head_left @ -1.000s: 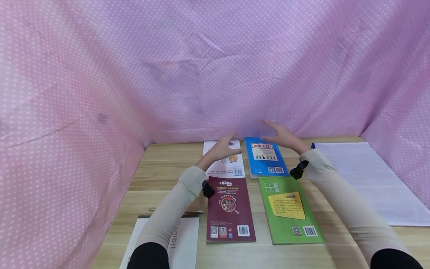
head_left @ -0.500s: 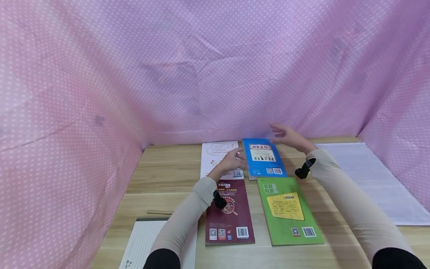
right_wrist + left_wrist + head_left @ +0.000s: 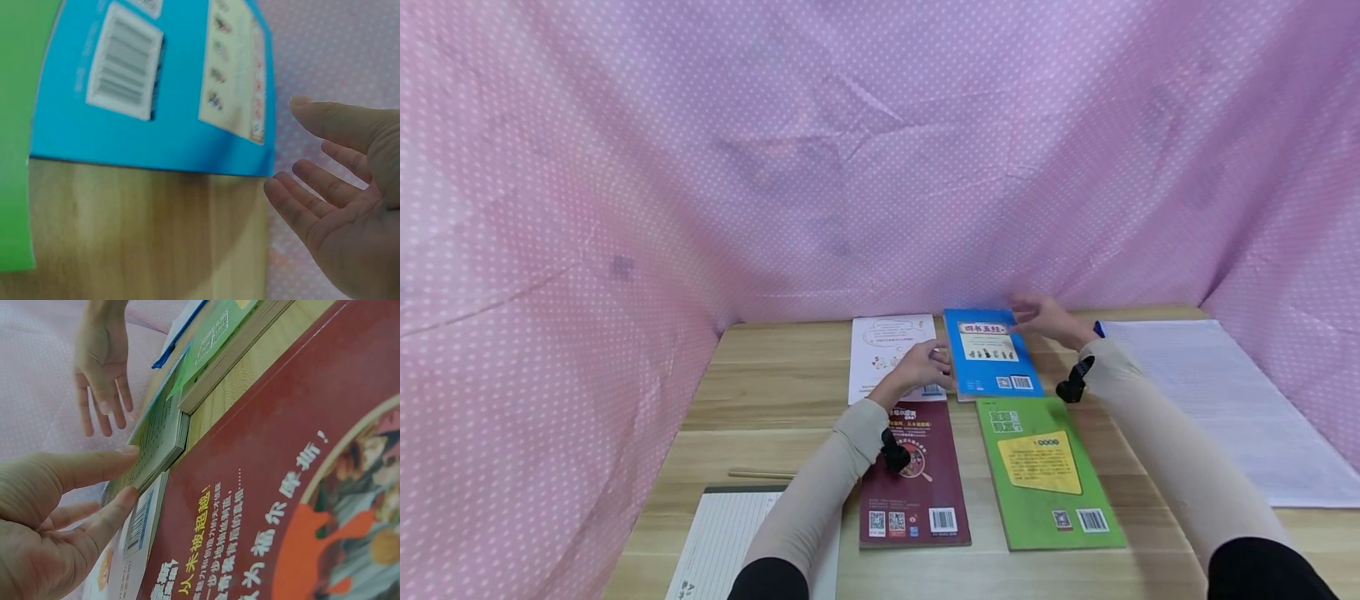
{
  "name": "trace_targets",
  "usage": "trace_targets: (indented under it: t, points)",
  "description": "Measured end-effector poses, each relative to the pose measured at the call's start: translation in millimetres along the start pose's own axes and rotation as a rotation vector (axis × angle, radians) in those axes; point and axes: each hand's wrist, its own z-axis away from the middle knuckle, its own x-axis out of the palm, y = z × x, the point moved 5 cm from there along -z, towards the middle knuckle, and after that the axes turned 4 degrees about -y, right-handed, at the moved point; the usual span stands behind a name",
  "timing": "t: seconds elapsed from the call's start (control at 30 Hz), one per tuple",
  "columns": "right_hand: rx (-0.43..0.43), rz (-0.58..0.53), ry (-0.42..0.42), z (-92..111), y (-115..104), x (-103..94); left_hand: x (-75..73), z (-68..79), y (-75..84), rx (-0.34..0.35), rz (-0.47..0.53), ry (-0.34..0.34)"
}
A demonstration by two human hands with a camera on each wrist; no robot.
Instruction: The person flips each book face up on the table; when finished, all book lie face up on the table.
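A blue book [image 3: 985, 375] lies at the back of the table, between my two hands. My left hand [image 3: 921, 367] reaches over a white book [image 3: 880, 333], its fingertips at the blue book's left edge. In the left wrist view the thumb and fingers of the left hand [image 3: 56, 519] are extended and grip nothing. My right hand [image 3: 1047, 319] is beside the blue book's upper right side, and the right wrist view shows its fingers [image 3: 331, 181] spread, holding nothing. Nearer lie a maroon book [image 3: 917, 508], partly covered by the left sleeve, and a green book [image 3: 1037, 500].
A lined notepad [image 3: 722, 533] sits at the front left under the left forearm, with a thin stick [image 3: 756, 474] behind it. Large white sheets [image 3: 1225, 408] lie on the right. Pink dotted cloth [image 3: 880, 167] rises behind the wooden table [image 3: 767, 400].
My left hand has moved right and nearer, from over the white book to the blue book's left edge. My right hand has shifted right and lowered beside the blue book. The books look unmoved.
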Motion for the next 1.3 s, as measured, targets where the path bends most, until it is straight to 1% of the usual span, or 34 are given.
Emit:
trace_targets:
  t: [0.23, 0.43, 0.53, 0.73, 0.9, 1.0, 1.17, 1.3]
  points:
    - [0.045, 0.056, -0.021, -9.2, 14.4, 2.3, 2.1, -1.2, -0.4, 0.033, -0.020, -0.111]
    - [0.078, 0.088, -0.018, -14.7, 22.2, 3.9, 5.0, 0.0, -0.4, 0.042, -0.002, -0.168]
    - [0.090, 0.096, -0.018, -17.5, 25.1, 4.2, 6.3, -1.1, -1.6, 0.044, -0.008, -0.154]
    - [0.083, 0.119, -0.028, -22.6, 25.4, 3.2, 9.2, -2.1, -1.7, 0.033, -0.065, -0.090]
    - [0.087, 0.121, -0.039, -24.3, 23.4, 0.6, 11.5, -1.0, 3.3, 0.064, -0.122, -0.055]
    - [0.097, 0.094, -0.050, -24.3, 23.8, -0.2, 13.3, -1.0, 4.3, 0.078, -0.171, -0.028]
    - [0.119, 0.091, -0.057, -22.2, 23.9, 0.0, 18.6, -0.3, 3.4, 0.063, -0.244, 0.002]
    - [0.130, 0.135, -0.062, -23.1, 23.5, 0.7, 21.0, 0.9, 3.1, 0.052, -0.253, 0.017]
